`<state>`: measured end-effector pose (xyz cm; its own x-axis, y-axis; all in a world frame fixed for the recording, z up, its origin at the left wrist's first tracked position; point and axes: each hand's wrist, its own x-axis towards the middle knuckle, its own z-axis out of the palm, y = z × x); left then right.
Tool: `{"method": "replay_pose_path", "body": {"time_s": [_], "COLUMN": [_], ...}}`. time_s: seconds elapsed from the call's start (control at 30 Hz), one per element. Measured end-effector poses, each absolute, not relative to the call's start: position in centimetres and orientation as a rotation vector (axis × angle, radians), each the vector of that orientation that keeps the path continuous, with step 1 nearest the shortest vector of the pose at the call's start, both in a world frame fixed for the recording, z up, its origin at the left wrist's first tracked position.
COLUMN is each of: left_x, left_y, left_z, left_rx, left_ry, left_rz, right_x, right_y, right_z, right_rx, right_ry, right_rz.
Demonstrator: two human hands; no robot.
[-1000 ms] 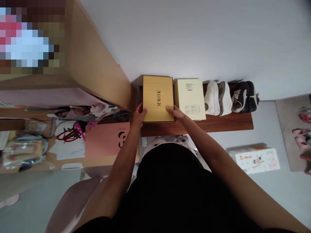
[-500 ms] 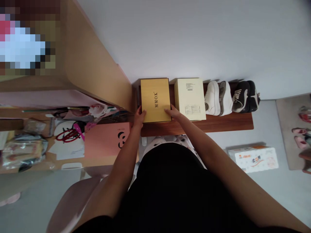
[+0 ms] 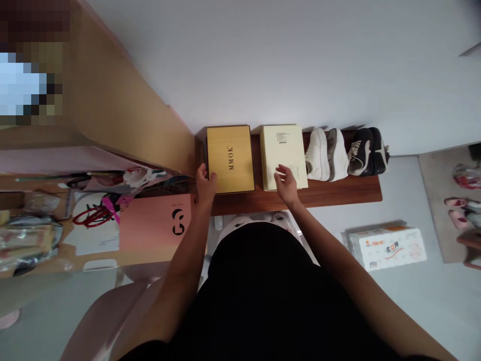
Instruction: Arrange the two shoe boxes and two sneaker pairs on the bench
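Observation:
A gold shoe box marked MMOK lies on a wooden shelf against the wall. At its left edge is my left hand, thumb over the lid's edge and fingers apart beside the box, not closed round it. My right hand hovers over the front of a cream box, with fingers spread and slightly curled and nothing in them. Whether it touches the cream lid I cannot tell. Right of the cream box stand white sneakers and black sneakers.
On the left, a desk holds a pink box, a red cord and plastic-wrapped packs. A chair stands below it. A tissue pack sits on the floor at right, with pink slippers beyond it on a mat.
My right hand has let go of the gold box's right side and moved right, over the cream box. My left hand has loosened at the left edge. The view has shifted slightly.

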<state>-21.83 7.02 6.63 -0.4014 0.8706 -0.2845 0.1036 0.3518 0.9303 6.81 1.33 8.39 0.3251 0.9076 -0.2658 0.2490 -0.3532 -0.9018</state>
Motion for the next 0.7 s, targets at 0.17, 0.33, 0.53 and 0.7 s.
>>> {"method": "replay_pose_path", "body": {"time_s": [0.17, 0.33, 0.53, 0.7], "left_x": [-14.5, -6.3, -2.0, -0.7], "left_y": [5.9, 4.8, 6.2, 7.9], "left_z": [8.6, 7.8, 4.0, 1.3], "left_rx": [0.895, 0.912, 0.919, 0.817], "left_ry": [1.569, 1.386, 1.538, 1.632], "left_rz": [1.100, 0.959, 0.787, 0.782], "right_x": [14.1, 19.1, 21.6, 21.7], "right_y": [0.0, -0.5, 1.0, 4.0], "right_z": [8.9, 6.9, 4.4, 3.2], "right_rx": [-1.955, -2.051, -2.057, -1.964], "right_ry": [-0.926, -0.899, -0.877, -0.838], "right_rz": [0.825, 0.894, 1.142, 1.320]}}
